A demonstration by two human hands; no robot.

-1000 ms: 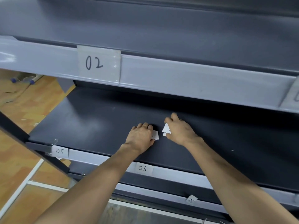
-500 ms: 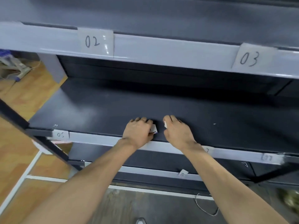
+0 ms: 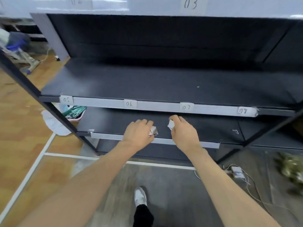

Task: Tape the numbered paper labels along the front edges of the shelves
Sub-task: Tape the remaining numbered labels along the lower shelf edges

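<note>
Pinching label in left grip, second label in right grip, both poking inward

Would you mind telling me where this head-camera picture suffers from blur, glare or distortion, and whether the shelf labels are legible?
Head view: glare whitens the top rail, washing out its left label, though 03 reads; labels 05 to 08 are legible; motion blur smears the right-edge clutter; the wide lens slants the black upright; the shelf's back lies in shadow.
</note>
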